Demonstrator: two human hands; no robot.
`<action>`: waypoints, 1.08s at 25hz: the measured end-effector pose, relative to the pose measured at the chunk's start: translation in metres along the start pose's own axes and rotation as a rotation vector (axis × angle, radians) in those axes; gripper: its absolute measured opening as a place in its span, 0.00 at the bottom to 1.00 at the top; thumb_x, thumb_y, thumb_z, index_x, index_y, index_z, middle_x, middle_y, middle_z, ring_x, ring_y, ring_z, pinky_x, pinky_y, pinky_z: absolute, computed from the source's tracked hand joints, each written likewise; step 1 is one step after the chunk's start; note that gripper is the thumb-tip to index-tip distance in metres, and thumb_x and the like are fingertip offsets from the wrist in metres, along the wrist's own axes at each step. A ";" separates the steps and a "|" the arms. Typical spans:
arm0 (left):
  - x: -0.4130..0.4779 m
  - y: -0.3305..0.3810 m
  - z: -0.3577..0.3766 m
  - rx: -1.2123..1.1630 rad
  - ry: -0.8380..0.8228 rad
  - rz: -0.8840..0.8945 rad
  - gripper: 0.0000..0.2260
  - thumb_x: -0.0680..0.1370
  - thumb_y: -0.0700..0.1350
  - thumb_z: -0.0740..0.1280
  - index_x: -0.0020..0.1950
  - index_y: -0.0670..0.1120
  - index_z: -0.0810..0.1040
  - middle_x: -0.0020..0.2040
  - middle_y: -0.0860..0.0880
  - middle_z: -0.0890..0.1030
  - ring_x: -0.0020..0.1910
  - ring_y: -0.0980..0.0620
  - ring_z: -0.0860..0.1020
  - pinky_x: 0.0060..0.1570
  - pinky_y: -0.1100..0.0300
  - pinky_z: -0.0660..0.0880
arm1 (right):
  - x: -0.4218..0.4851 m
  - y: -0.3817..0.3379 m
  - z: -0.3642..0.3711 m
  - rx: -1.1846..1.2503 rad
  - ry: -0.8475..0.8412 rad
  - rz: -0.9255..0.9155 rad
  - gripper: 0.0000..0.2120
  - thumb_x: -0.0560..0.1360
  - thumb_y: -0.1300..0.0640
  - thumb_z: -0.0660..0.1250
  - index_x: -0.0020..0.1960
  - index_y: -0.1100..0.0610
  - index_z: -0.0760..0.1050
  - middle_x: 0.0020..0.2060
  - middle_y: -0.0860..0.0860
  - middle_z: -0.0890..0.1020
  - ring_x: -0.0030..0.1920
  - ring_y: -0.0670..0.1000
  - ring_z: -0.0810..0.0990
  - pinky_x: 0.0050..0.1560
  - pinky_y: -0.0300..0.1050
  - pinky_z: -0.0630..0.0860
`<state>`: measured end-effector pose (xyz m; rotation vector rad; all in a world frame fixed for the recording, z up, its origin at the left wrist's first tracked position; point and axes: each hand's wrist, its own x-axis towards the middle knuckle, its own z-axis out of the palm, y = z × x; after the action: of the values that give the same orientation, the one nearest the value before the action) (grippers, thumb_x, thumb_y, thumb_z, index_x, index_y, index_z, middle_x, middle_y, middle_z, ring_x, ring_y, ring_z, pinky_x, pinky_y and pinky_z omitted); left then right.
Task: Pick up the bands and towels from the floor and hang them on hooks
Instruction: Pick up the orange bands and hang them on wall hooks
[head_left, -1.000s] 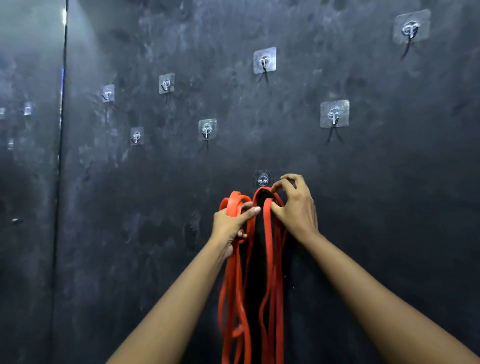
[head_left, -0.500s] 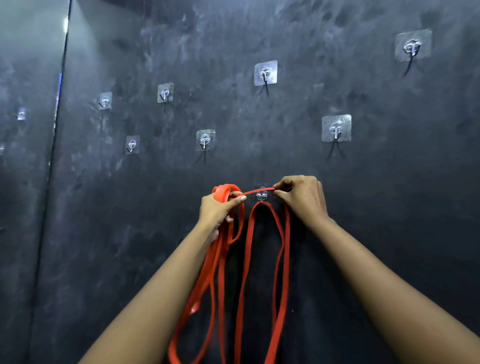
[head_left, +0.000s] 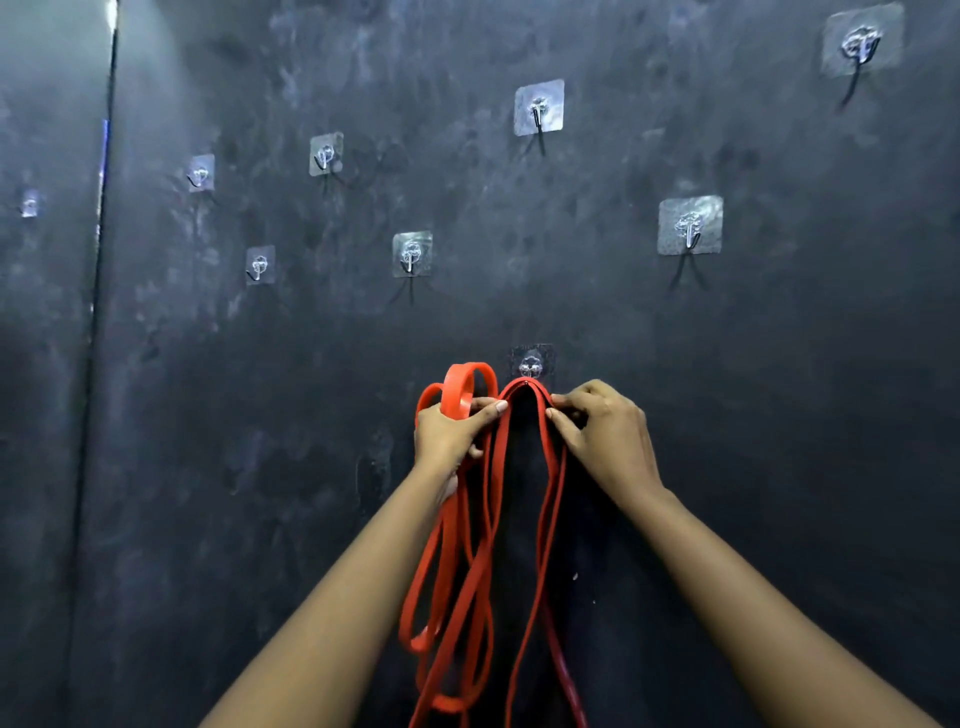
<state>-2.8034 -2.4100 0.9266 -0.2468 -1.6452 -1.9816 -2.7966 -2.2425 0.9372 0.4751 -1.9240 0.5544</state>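
Hanging lengthwise down the dark wall (head_left: 260, 467), the long red rubber band (head_left: 525, 388) seems to rest its top fold on the clear adhesive hook (head_left: 531, 364) just above your hands, your right hand (head_left: 602, 441) pinching it, nearer than your left hand (head_left: 449, 434), which grips the spare red loops (head_left: 460, 387); no writing is readable.

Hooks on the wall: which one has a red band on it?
The lowest hook: a red band loops over it, pinched by the right hand. All other hooks sit higher and carry nothing red.
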 end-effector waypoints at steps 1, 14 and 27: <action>0.000 0.002 -0.003 -0.019 -0.018 -0.005 0.05 0.65 0.43 0.76 0.38 0.46 0.83 0.23 0.55 0.77 0.19 0.59 0.66 0.18 0.68 0.63 | 0.001 0.000 -0.001 0.008 -0.005 0.016 0.10 0.71 0.52 0.70 0.50 0.55 0.82 0.43 0.50 0.81 0.43 0.52 0.81 0.45 0.46 0.77; -0.061 0.063 -0.120 0.382 -0.680 -0.361 0.21 0.65 0.64 0.67 0.41 0.46 0.78 0.33 0.53 0.76 0.13 0.61 0.58 0.16 0.71 0.59 | -0.064 -0.102 -0.047 0.601 -0.531 -0.045 0.29 0.68 0.52 0.74 0.66 0.48 0.69 0.58 0.46 0.75 0.58 0.42 0.75 0.56 0.37 0.76; -0.228 0.023 -0.242 0.617 -0.558 -0.653 0.13 0.66 0.52 0.72 0.46 0.47 0.78 0.30 0.48 0.77 0.23 0.55 0.76 0.27 0.62 0.78 | -0.188 -0.152 0.025 0.970 -1.349 0.132 0.12 0.76 0.56 0.64 0.57 0.58 0.78 0.34 0.46 0.72 0.30 0.40 0.64 0.30 0.31 0.62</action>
<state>-2.5533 -2.5765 0.7820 -0.0147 -2.9017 -1.7722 -2.6571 -2.3660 0.7807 1.6568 -2.8191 1.5288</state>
